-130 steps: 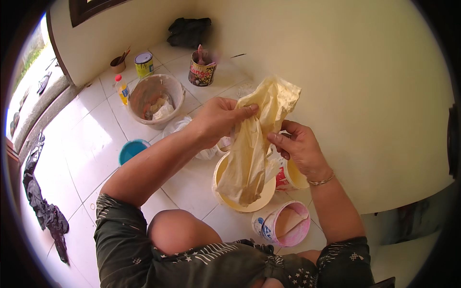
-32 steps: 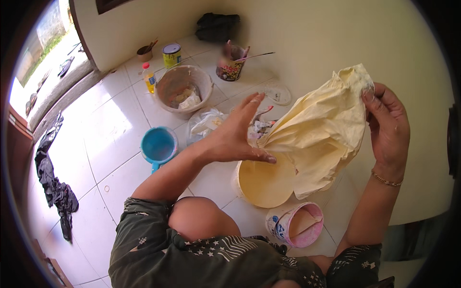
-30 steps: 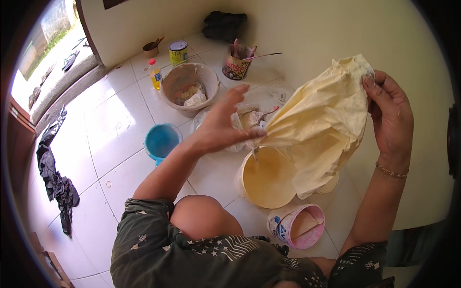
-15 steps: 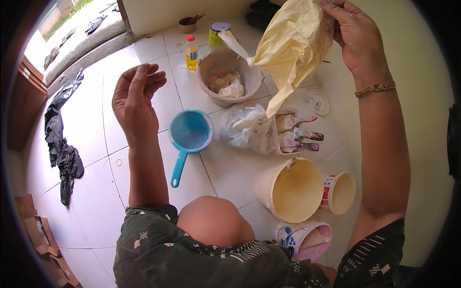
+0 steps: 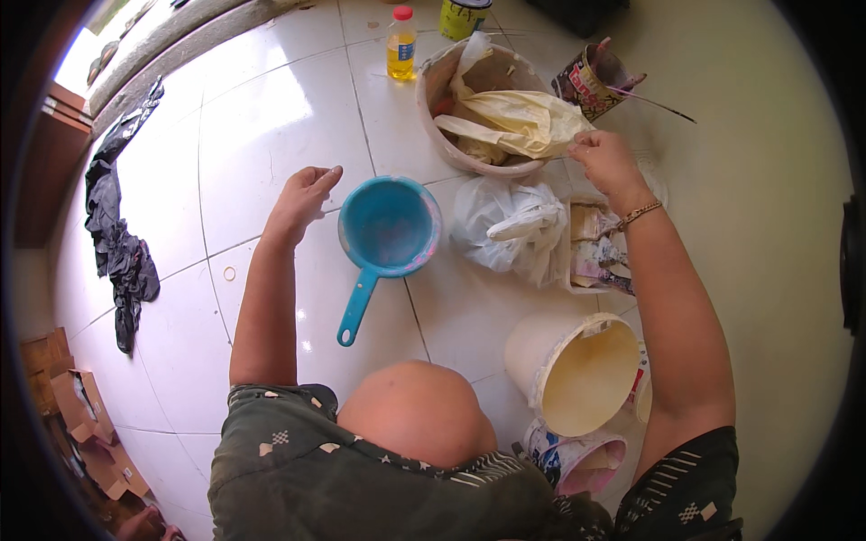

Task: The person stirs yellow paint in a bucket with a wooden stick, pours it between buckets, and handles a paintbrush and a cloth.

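My right hand (image 5: 613,167) pinches the edge of a crumpled cream plastic bag (image 5: 532,117). The bag lies slack inside a dirty whitish bucket (image 5: 436,135), its twisted end draped against the far rim. Whitish lumps in the bucket show partly beneath it. My left hand (image 5: 307,200) hovers over the tiles with nothing visible in it, its fingers loosely curled and the thumb stretched out. Nearest to that hand is a blue plastic dipper (image 5: 388,225), its handle toward me.
Beside the bucket are a bottle of yellow liquid (image 5: 401,50), a green tin (image 5: 465,18) and a dark patterned container (image 5: 591,81). A white plastic bag (image 5: 514,230) sits by a tray of brushes (image 5: 591,252). Nearer stands a cream bucket (image 5: 550,370). Black cloth (image 5: 117,234) lies left.
My right hand has come down with the cream bag, which went from hanging in the air to resting in the bucket. My left hand has moved lower and right. The view has shifted.
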### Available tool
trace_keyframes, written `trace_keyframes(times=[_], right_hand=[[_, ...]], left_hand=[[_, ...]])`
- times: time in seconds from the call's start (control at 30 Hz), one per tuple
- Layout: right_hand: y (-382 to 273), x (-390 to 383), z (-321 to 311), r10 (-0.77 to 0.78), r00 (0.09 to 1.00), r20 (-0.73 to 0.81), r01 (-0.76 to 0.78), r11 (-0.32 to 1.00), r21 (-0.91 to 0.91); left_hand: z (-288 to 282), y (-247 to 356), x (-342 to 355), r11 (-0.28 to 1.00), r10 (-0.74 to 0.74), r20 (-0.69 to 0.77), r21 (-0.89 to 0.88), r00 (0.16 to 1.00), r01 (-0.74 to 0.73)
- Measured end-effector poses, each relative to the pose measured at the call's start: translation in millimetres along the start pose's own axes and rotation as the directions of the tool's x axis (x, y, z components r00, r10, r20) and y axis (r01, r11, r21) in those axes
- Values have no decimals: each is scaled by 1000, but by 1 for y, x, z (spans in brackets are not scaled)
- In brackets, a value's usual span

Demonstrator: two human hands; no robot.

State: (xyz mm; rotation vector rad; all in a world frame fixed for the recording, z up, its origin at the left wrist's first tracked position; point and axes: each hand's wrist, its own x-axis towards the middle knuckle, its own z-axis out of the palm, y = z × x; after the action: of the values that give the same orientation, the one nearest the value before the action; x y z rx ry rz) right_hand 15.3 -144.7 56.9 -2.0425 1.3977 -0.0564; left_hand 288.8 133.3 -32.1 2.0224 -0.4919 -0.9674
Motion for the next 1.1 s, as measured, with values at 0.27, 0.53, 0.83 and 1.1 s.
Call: trace_keyframes(times=[0.27, 0.53, 0.83, 1.1], right_hand=[[19, -19, -67, 82, 992, 96, -88, 994, 62], [16, -72, -84, -85, 991, 106, 96, 990, -102], [53, -105, -88, 48, 974, 220, -50, 999, 6], [54, -121, -101, 4, 990, 140, -3, 1000, -3]], left_hand=[[13, 0, -3, 984, -82, 319, -122, 944, 127], [19, -26, -7, 976, -54, 305, -186, 951, 115], [51, -23, -13, 877, -62, 261, -446, 963, 178], [75, -22, -2, 813, -101, 121, -562, 987, 152]])
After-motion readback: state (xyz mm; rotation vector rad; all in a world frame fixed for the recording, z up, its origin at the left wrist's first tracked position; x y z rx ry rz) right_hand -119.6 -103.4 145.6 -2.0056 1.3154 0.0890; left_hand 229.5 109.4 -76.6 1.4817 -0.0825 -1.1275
